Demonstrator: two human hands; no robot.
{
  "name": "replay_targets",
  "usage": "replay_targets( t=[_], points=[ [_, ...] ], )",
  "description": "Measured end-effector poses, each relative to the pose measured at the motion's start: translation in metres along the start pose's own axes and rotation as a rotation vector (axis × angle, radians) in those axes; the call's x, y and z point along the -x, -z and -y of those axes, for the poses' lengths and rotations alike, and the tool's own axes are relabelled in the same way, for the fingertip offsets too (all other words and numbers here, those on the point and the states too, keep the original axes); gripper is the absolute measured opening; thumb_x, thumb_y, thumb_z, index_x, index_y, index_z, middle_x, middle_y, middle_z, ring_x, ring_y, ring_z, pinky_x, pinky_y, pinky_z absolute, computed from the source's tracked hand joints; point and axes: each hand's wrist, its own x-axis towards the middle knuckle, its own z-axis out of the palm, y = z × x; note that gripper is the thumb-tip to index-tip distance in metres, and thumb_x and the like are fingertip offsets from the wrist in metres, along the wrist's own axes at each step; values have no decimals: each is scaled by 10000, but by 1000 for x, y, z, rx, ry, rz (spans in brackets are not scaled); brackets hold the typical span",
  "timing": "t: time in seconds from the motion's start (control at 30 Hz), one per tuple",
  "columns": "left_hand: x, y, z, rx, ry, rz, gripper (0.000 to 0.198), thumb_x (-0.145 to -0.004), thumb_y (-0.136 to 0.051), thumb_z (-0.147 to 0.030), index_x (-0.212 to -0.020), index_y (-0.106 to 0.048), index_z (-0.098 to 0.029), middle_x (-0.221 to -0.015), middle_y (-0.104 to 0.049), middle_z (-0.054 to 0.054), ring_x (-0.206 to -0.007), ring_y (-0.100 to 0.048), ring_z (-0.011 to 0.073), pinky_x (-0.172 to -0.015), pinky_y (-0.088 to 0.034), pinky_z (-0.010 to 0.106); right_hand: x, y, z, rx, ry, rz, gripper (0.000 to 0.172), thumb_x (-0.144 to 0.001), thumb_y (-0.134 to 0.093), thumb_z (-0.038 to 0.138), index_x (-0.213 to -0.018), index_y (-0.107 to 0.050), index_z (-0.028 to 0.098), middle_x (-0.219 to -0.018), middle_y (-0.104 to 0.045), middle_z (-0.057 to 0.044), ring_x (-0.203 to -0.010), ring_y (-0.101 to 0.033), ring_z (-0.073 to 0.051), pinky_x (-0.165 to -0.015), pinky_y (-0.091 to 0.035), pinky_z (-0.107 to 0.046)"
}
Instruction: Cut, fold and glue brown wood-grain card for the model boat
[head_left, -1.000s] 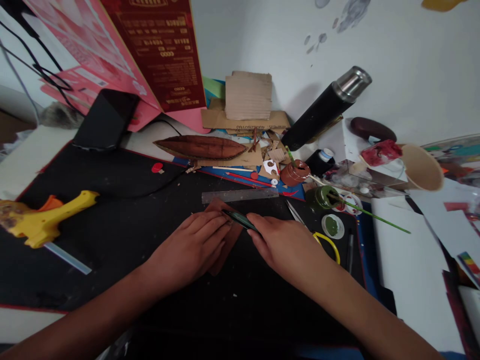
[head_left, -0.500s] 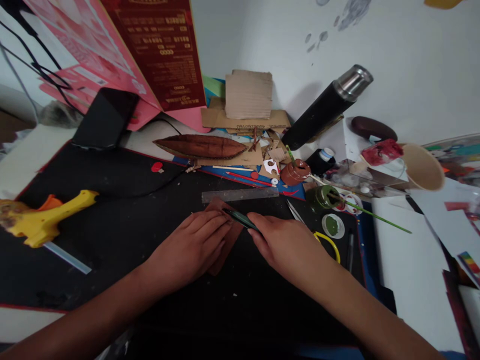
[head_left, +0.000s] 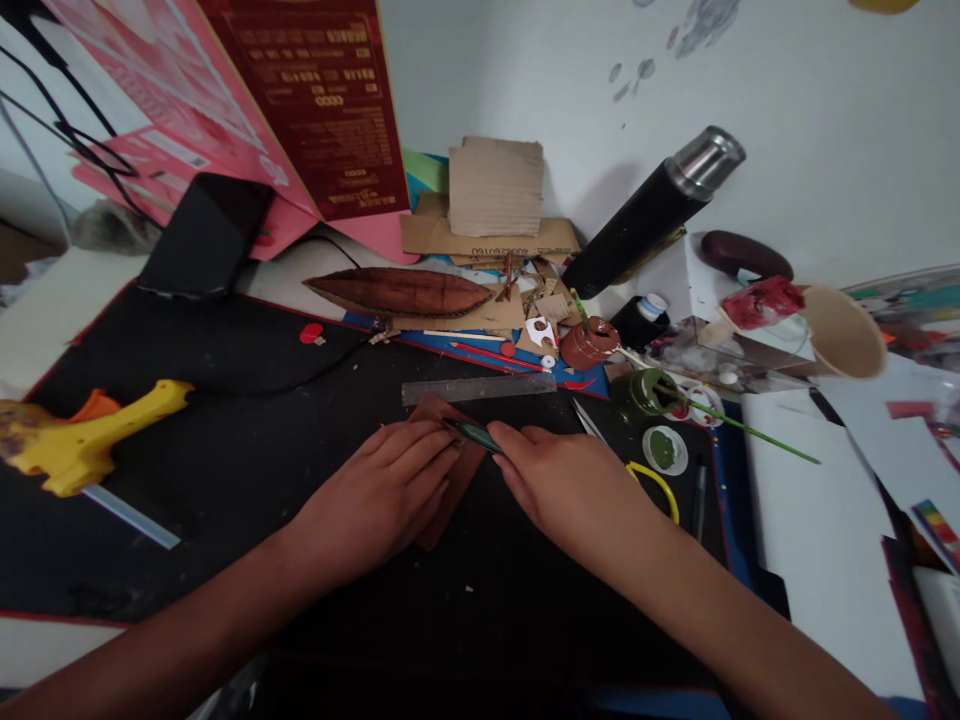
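My left hand (head_left: 386,490) presses a brown painted piece of cardboard (head_left: 466,470) against the black mat, its fingers together and bent over the piece. Most of the cardboard is hidden below that hand; its far corner and right side show. A dark green utility knife (head_left: 478,435) is gripped in my closed right hand (head_left: 555,475), tilted with its front end at the left fingertips. The knife's blade is too small to make out. Just beyond the hands lies a clear ruler (head_left: 480,388). Scissors with yellow handles (head_left: 660,485) lie partly under my right wrist.
A yellow glue gun (head_left: 97,435) lies at left, below a black phone (head_left: 210,235). Behind are a brown boat-shaped piece (head_left: 401,291), cardboard scraps and a leaning black thermos (head_left: 645,220). Open brown (head_left: 589,345) and green (head_left: 641,395) paint jars stand at right.
My right hand and the knife have shifted very slightly left, toward the left fingers. The left hand and cardboard look almost the same.
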Motion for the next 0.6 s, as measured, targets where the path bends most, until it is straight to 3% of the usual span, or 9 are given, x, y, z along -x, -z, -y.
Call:
replay_targets(
  t=[0.27, 0.6],
  points=[
    [-1, 1, -1, 5, 10, -8, 324, -1042, -517, -197, -1309, -680, -110, -1343, -701, 143, -1302, -593, 341, -1067, -503, 505, -2, 9, 0, 72, 41, 6, 325, -1021, -537, 157, -1327, -645, 165, -910, -760, -68, -679, -708, -220, -528, -248, -342],
    [-1, 1, 0, 15, -1, -24, 314, -1040, -527, -191, -1302, -669, -93, -1330, -704, 147, -1281, -601, 336, -1065, -501, 493, 1, 0, -6, -57, -2, -4, 353, -1056, -497, 266, -1370, -635, 185, -993, -782, -91, -780, -748, -253, -592, -390, -343]
  ],
)
